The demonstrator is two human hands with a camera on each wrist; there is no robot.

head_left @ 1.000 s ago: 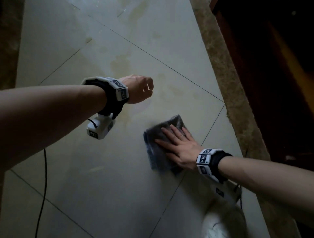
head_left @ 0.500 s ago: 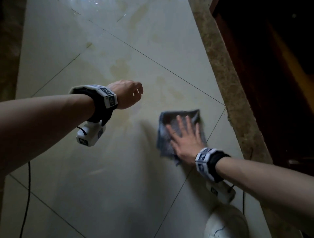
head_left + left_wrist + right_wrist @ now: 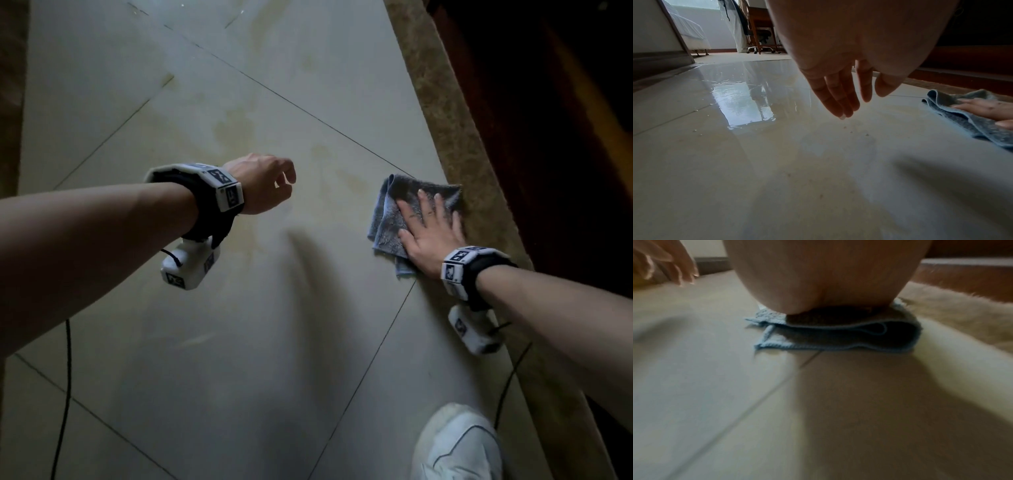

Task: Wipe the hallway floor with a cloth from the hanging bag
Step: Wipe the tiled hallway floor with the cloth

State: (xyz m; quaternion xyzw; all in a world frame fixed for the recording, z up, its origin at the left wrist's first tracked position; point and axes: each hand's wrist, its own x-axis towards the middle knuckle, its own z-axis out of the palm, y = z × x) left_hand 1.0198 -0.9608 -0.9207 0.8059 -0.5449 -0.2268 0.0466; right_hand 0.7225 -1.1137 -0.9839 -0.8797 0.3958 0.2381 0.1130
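A folded grey-blue cloth (image 3: pixel 390 219) (image 3: pixel 970 120) (image 3: pixel 838 337) lies on the pale tiled floor (image 3: pixel 205 342), right beside the brown stone border. My right hand (image 3: pixel 428 226) lies flat on it, fingers straight and spread, pressing it down. In the right wrist view the palm covers the cloth's far part. My left hand (image 3: pixel 274 185) (image 3: pixel 846 97) hovers above the tiles to the left of the cloth, fingers hanging loosely and holding nothing. Yellowish stains (image 3: pixel 233 126) mark the tiles further ahead. The hanging bag is out of view.
The speckled brown border strip (image 3: pixel 455 137) runs along the floor's right side, with dark wood beyond it. A white shoe (image 3: pixel 459 445) stands at the bottom right. Black cables (image 3: pixel 66 377) trail from both wrists. Wet patches (image 3: pixel 744 100), a bed and a chair (image 3: pixel 760 35) lie ahead.
My right hand has slid the cloth to the right and away from me, up to the border strip. The left hand has stayed hovering, with fingers now hanging looser.
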